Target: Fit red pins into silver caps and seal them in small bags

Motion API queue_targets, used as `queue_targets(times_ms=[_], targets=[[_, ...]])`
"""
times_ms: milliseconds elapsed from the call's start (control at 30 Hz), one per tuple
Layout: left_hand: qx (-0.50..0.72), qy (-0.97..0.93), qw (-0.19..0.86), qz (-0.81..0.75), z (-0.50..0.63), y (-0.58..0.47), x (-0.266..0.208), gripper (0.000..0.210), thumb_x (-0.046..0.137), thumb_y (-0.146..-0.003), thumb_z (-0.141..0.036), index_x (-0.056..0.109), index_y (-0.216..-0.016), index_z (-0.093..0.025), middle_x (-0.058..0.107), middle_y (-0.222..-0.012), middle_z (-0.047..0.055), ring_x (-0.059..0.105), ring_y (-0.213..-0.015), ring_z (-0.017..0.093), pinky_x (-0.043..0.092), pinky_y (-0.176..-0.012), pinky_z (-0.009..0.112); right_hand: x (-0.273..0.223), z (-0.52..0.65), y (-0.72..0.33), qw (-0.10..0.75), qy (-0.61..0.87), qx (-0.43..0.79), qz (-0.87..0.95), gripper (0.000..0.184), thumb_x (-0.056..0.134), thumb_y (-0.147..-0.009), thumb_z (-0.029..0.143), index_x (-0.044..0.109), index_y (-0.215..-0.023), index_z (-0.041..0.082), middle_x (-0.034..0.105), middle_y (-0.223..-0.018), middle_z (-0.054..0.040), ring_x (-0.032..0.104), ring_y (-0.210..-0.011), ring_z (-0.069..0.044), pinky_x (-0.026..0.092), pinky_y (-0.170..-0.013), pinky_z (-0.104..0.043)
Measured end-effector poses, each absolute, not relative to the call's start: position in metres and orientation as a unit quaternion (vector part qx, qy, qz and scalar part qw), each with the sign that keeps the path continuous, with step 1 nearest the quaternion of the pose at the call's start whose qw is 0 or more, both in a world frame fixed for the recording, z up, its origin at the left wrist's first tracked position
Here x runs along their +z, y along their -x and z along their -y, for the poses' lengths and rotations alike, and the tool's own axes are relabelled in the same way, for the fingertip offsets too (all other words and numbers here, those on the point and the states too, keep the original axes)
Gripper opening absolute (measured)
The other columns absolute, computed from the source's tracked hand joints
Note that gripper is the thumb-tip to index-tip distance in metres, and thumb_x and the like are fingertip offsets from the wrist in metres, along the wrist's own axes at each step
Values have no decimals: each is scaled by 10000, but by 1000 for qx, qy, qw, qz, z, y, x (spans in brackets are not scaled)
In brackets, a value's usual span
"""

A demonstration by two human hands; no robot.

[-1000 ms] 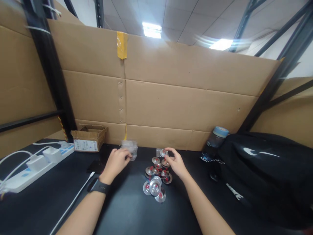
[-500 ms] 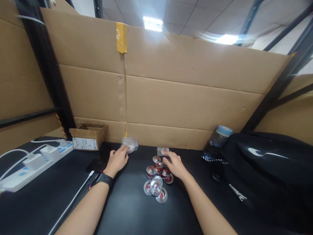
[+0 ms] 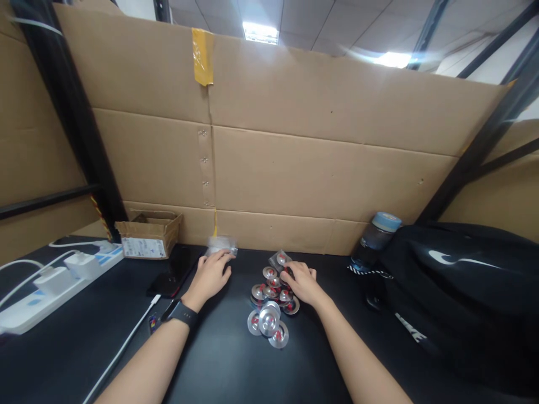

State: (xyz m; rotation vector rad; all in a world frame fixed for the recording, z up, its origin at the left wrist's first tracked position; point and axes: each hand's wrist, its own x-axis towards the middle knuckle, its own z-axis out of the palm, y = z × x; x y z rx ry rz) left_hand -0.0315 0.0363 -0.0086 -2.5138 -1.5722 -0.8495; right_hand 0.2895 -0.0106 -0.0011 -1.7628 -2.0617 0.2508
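A pile of silver finger cymbals [image 3: 269,321], domed discs with red cord at their centres, lies on the black table in front of me. At the pile's far right side, my right hand [image 3: 304,280] has its fingers curled, thumb and forefinger closing on one cymbal that they partly cover. Just beyond those fingers, another cymbal lies in a small clear plastic bag [image 3: 278,259]. To the left, my left hand [image 3: 211,279] rests with fingers stretched and spread, fingertips on a stack of clear plastic bags [image 3: 221,243] by the cardboard wall. A dark watch [image 3: 183,314] is on my left wrist.
At left are an open cardboard box [image 3: 148,235], a white power strip [image 3: 25,311] with plugs, a dark phone [image 3: 165,284] and a white cable [image 3: 126,345]. A blue-lidded bottle [image 3: 376,238] and a black bag [image 3: 467,292] stand at right. The cardboard wall [image 3: 295,174] closes the back.
My left hand has shifted slightly right over the plastic bags, its fingers more spread. The small bag with a cymbal has turned, and my right hand's fingers have curled in more.
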Motion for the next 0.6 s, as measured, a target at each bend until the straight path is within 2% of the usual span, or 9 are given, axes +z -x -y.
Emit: queue_targets(times_ms=[133,200,300,433,600], targets=[[-293,839,13,459,-27,19,-5,333,474,-937,-212,649,-1213,-276,615,-1368,68,562,-1259,253,367,-985,420,-4,8,-287,187,633,89,746,472,314,-1018,578,493,-1436,450,398,-1599,-8,363,-1383,-334,288,-1035,-566],[-296,848,8,440,-24,14,-5,326,474,-942,-211,647,-1211,-273,611,-1366,72,548,-1276,252,363,-996,420,-4,7,-283,172,634,89,748,485,280,-1021,600,478,-1445,476,334,-1635,21,316,-1414,-349,267,-1049,-597],[-298,856,2,422,-21,10,-5,319,478,-945,-212,644,-1211,-273,605,-1363,78,531,-1295,257,361,-1004,424,-1,4,-276,159,639,74,749,486,256,-1025,603,529,-1406,476,357,-1622,27,312,-1410,-358,276,-1039,-611],[-302,859,-8,413,-18,8,-5,313,496,-936,-207,643,-1204,-273,598,-1358,74,533,-1290,260,367,-1001,422,5,2,-278,159,661,42,732,484,245,-1029,586,576,-1360,464,446,-1546,-19,392,-1328,-357,324,-992,-595],[-299,863,-23,407,-15,5,-5,307,492,-942,-207,637,-1202,-284,600,-1346,61,533,-1283,252,369,-994,425,4,-5,-300,147,729,4,668,456,334,-1015,509,636,-1287,303,504,-1411,-140,455,-1240,-352,360,-956,-558]])
